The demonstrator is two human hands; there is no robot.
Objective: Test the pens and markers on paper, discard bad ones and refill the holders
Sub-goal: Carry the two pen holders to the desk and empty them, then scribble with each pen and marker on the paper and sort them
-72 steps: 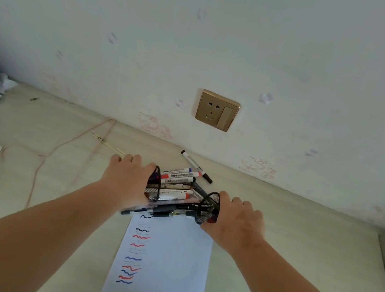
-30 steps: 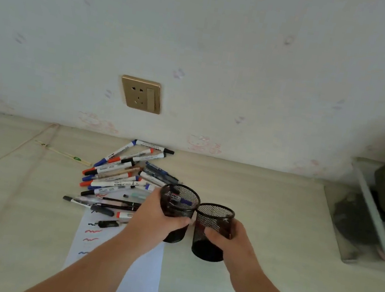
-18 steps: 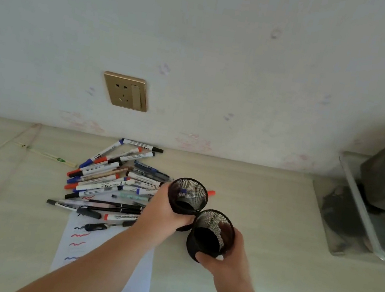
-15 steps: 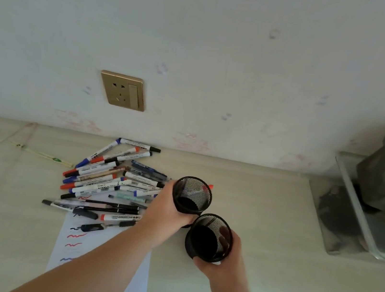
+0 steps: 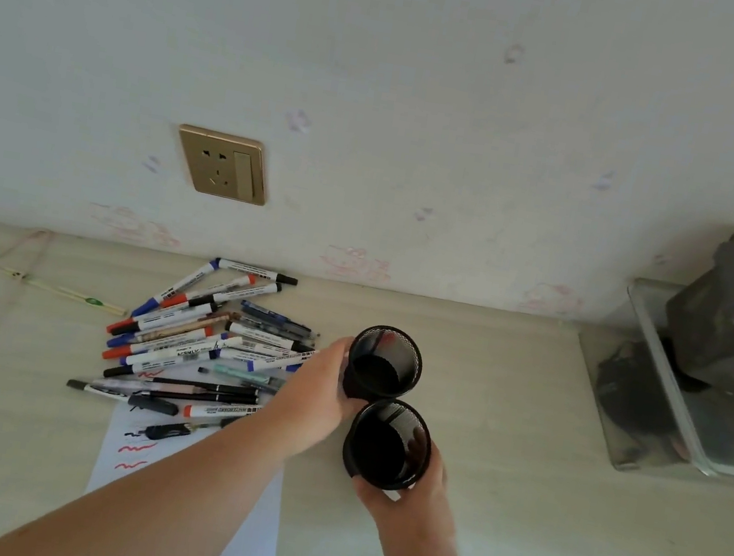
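Two black mesh holders are held over the table [image 5: 486, 513], one in each hand. The far holder [image 5: 385, 365] is gripped by the left hand [image 5: 317, 395], whose fingers are curled round its left side. The near holder [image 5: 387, 444] is gripped by the right hand [image 5: 413, 492], with the thumb on its near wall and the fingers wrapped round its right side. The two holders are touching each other at the rims, and both are tilted with the mouth toward the camera (only dark inside is seen). The pens and markers [image 5: 196, 342] are lying in a loose pile on the table, to the left of the holders, with caps in blue, red and black. The near part of the pile is resting on the far end of a white paper [image 5: 136, 448], where red and dark wavy lines are drawn. A golden wall socket [image 5: 223, 164] is seen above the pile, and a clear bin [image 5: 654, 395] with dark things is placed at the far right.
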